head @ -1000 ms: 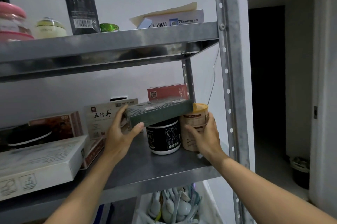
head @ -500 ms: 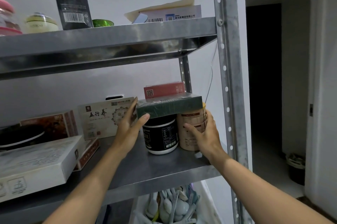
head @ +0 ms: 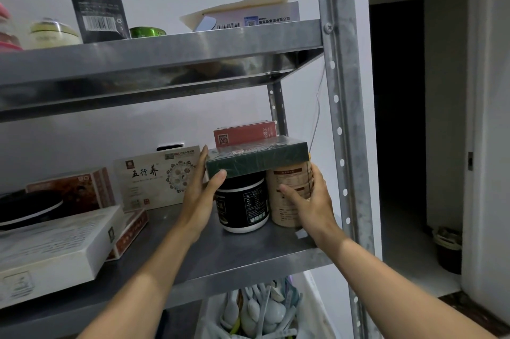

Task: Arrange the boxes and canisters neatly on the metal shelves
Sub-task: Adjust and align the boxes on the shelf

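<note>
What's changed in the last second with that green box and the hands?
The green box, tilted with its left end low, was levelled and now lies flat across the black canister and beige canister. Nothing let go: the left hand still holds its left end, the right hand still grips the beige canister.

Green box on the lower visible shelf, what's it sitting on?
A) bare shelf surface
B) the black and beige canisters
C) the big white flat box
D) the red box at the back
B: the green box lies flat across the tops of the black canister and the beige canister, which stand side by side under it.
</note>
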